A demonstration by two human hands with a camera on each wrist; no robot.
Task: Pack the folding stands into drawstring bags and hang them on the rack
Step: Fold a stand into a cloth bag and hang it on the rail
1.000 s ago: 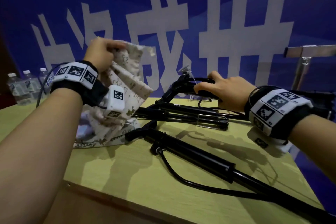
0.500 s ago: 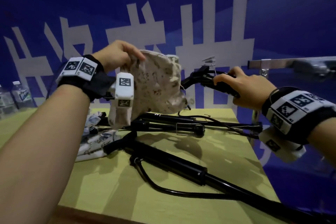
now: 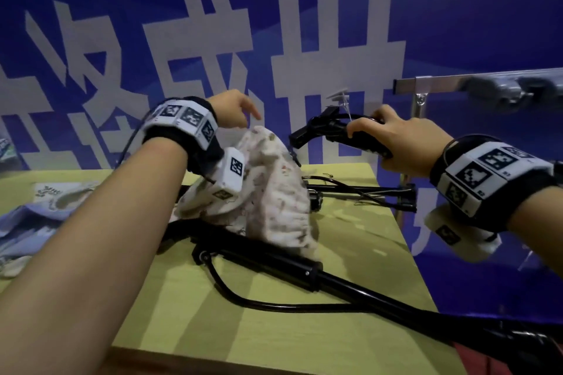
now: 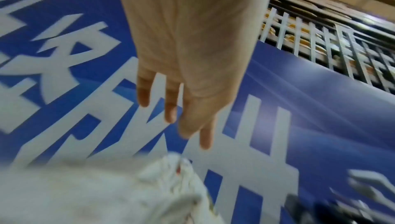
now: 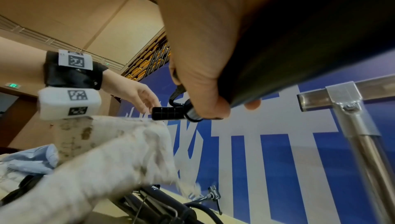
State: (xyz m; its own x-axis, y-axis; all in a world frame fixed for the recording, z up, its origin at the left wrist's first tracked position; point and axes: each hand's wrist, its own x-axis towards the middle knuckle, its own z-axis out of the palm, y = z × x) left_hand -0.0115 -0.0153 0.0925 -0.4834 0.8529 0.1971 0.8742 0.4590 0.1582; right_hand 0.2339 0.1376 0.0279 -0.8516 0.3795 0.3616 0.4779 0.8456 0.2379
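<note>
My right hand point(image 3: 367, 134) grips a black folding stand point(image 3: 323, 129) and holds it in the air over the table's far right, its folded end pointing left. The right wrist view shows that hand point(image 5: 205, 106) curled round the stand's black body point(image 5: 299, 45). My left hand point(image 3: 248, 111) hovers with straight fingers point(image 4: 171, 109) just above a cream patterned drawstring bag point(image 3: 274, 192). The bag point(image 4: 107, 190) is blurred and touches no finger. It droops over the other stands on the table.
A long black stand point(image 3: 274, 262) with a looping cable lies diagonally across the yellow table point(image 3: 304, 329). Another folded stand point(image 3: 365, 195) lies behind the bag. More bags point(image 3: 45, 201) lie at the left. The metal rack bar point(image 3: 441, 85) stands at the right, beyond the table edge.
My left hand has let go of the cream bag, which has dropped from its raised position toward the stands. The right hand keeps the stand lifted.
</note>
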